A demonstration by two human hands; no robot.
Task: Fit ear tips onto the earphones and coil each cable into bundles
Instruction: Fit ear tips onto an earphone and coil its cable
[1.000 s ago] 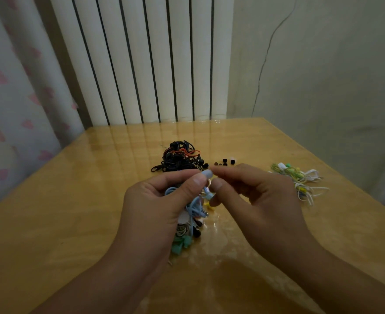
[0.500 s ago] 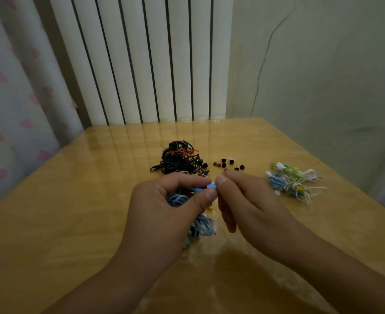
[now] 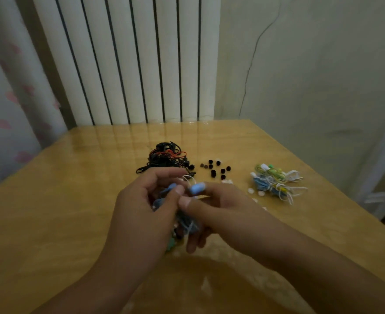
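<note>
Three groups of stock lie on the wooden table (image 3: 73,200), each kept apart, apparently so that finished and unfinished items do not mix. Largest is the tangle of black earphones (image 3: 166,157) at the far centre, uncoiled and judged to be awaiting work. Next is the pile of coloured bundles (image 3: 275,182) to the right, wound tight and set well clear of the hands (this placement suggests a finished stack). Smallest are the loose black ear tips (image 3: 216,168), scattered between the tangle and the bundles within easy reach, with a few white ear tips (image 3: 255,191) just beside the bundles.

Both hands work above the near centre of the table, forearms converging from the lower corners. The left hand (image 3: 146,214) is curled, palm turned inward, gripping a gathered blue cable (image 3: 164,193); more cable hangs below it toward the table. This grip keeps the slack contained while the free end is worked. The right hand (image 3: 223,209) pinches a pale blue earbud (image 3: 197,188) between thumb and forefinger, the lower fingers hanging loosely curled. Thumb tips of both hands nearly meet at the earbud.

Motion blur prevents confirming whether a tip is already seated on this earbud. The step in hand is judged to be tip fitting, with coiling to follow.
</note>
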